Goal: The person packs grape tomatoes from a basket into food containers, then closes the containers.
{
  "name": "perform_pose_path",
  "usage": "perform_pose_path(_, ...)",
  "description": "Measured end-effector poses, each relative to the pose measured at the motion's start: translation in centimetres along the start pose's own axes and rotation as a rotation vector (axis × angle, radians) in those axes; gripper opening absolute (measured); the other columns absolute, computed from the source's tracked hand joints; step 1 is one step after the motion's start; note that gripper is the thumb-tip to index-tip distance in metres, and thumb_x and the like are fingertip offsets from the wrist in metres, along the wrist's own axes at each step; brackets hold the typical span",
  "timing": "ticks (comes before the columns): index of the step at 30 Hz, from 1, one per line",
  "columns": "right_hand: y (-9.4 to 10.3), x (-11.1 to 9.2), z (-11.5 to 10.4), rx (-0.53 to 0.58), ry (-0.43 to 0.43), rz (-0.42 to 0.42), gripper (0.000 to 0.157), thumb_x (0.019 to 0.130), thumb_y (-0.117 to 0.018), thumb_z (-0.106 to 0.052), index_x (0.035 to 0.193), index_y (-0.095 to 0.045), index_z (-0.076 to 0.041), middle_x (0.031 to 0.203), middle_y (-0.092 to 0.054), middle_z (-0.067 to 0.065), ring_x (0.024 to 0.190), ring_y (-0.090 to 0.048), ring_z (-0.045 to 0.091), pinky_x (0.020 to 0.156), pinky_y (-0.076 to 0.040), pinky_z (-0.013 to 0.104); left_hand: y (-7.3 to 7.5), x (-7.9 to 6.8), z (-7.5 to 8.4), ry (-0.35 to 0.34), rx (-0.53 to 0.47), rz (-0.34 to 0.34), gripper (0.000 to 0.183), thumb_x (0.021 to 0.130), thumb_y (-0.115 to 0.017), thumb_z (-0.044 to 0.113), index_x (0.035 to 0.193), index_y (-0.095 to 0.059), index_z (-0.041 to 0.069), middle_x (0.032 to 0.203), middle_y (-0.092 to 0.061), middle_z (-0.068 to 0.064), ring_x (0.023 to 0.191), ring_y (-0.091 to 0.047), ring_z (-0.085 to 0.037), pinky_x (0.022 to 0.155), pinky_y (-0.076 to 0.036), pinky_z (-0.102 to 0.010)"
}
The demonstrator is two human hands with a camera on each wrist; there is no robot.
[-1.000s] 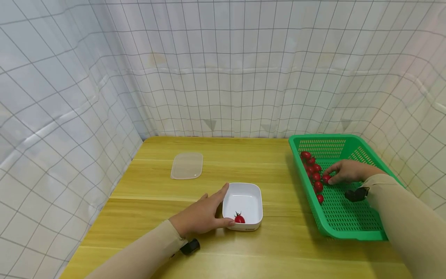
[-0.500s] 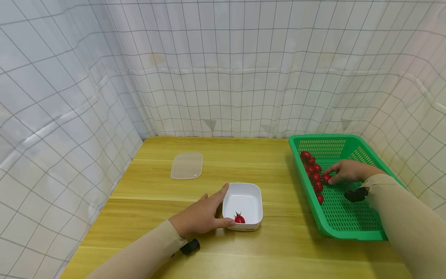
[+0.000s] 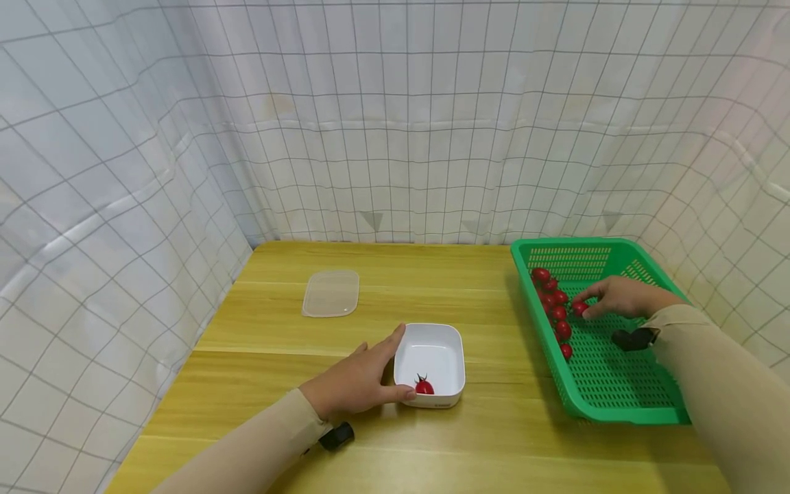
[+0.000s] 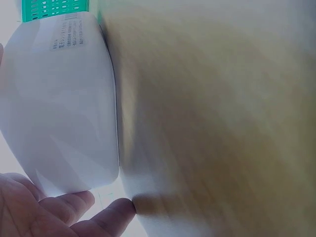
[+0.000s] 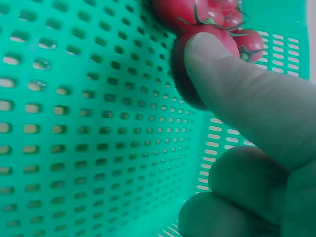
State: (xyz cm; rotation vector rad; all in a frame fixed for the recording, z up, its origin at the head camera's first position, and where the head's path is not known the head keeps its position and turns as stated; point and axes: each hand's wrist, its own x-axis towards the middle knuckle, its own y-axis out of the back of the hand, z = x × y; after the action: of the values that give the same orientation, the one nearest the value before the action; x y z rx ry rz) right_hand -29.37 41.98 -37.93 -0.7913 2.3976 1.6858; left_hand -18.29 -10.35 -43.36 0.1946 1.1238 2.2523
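Note:
My left hand rests against the left side of a square white container, thumb and forefinger extended straight along its near and far corners. Inside the container lies one cherry tomato with a green stem. In the left wrist view, fingertips touch the container's white wall. My right hand is inside a green basket and pinches a red cherry tomato. The right wrist view shows the thumb across that tomato, close to several others.
Several more cherry tomatoes lie along the basket's left wall. A flat translucent lid lies on the wooden table, back left of the container. White gridded curtains enclose the table at the back and both sides.
My right hand has shifted slightly up and away in the head view, with the pinched cherry tomato moving along. The left hand and white container have stayed put.

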Motion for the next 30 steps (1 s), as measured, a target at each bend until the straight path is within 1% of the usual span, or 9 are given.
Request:
perform_pose_path(4,0.2,-0.2,0.1,0.002,0.001,0.006,0.056,0.098,-0.074,-0.037,0.140,-0.066,-0.002,0.149,-0.051,0.038,0.138,-0.042,0.065,0.103,-0.048,0.072,0.0,0.1,0.0,-0.002,0.001,0.000,0.111,0.095,-0.072,0.060,0.171,-0.006,0.014,0.176,-0.020,-0.003,0.161,-0.027,-0.021,0.132,-0.009,-0.065)
perform_pose_path(7,0.5,-0.4,0.0,-0.015,0.009,0.027,0.058,0.097,-0.074,-0.040,0.140,-0.066,-0.002,0.149,-0.051,0.038,0.138,-0.042,0.065,0.103,-0.048,0.072,0.0,0.1,0.0,-0.003,0.004,-0.002,0.111,0.095,-0.072,0.059,0.171,-0.006,0.014,0.176,-0.019,-0.003,0.161,-0.026,-0.021,0.131,-0.009,-0.065)
perform_pose_path(11,1.2,-0.7,-0.5,-0.039,0.019,0.069,0.056,0.097,-0.075,-0.040,0.139,-0.067,-0.002,0.146,-0.055,0.037,0.137,-0.045,0.064,0.102,-0.049,0.071,0.1,0.1,0.0,-0.002,0.006,-0.001,0.111,0.095,-0.072,0.059,0.171,-0.006,0.013,0.176,-0.019,-0.003,0.161,-0.026,-0.022,0.131,-0.009,-0.065)
perform_pose_path(15,2.0,-1.0,-1.3,-0.052,0.033,0.117,0.052,0.098,-0.074,-0.036,0.138,-0.068,-0.003,0.144,-0.058,0.035,0.134,-0.051,0.061,0.100,-0.051,0.069,0.1,0.1,0.1,-0.004,0.008,0.000,0.111,0.094,-0.072,0.059,0.171,-0.007,0.012,0.176,-0.019,-0.004,0.161,-0.027,-0.022,0.131,-0.010,-0.066)
perform_pose_path(20,2.9,-1.1,-2.5,-0.043,0.051,0.158,0.050,0.099,-0.074,-0.034,0.138,-0.068,-0.004,0.140,-0.063,0.031,0.128,-0.058,0.055,0.098,-0.053,0.066,0.1,0.2,0.0,-0.004,0.005,0.001,0.111,0.094,-0.072,0.059,0.171,-0.007,0.012,0.176,-0.020,-0.003,0.161,-0.027,-0.021,0.131,-0.009,-0.066)
perform_pose_path(24,3.4,-1.2,-3.7,-0.026,0.066,0.182,0.047,0.098,-0.075,-0.033,0.138,-0.070,-0.007,0.141,-0.064,0.029,0.124,-0.064,0.049,0.097,-0.055,0.063,0.0,0.2,0.0,-0.007,0.015,0.001,0.111,0.094,-0.071,0.061,0.171,-0.006,0.012,0.177,-0.019,-0.003,0.161,-0.027,-0.021,0.131,-0.010,-0.066)
perform_pose_path(27,3.8,-1.2,-5.0,-0.026,0.079,0.191,0.047,0.098,-0.075,-0.033,0.138,-0.069,-0.008,0.143,-0.064,0.027,0.125,-0.064,0.047,0.098,-0.055,0.062,0.0,0.2,0.0,-0.003,0.021,0.000,0.112,0.094,-0.071,0.062,0.171,-0.006,0.013,0.177,-0.018,-0.003,0.161,-0.027,-0.021,0.131,-0.010,-0.065)
perform_pose_path(30,4.2,-1.2,-6.3,-0.038,0.087,0.186,0.049,0.099,-0.075,-0.035,0.140,-0.068,-0.010,0.144,-0.063,0.025,0.127,-0.062,0.048,0.098,-0.054,0.063,0.0,0.1,-0.1,-0.001,0.020,0.000,0.112,0.094,-0.071,0.062,0.171,-0.006,0.013,0.177,-0.018,-0.002,0.161,-0.027,-0.021,0.131,-0.009,-0.065)
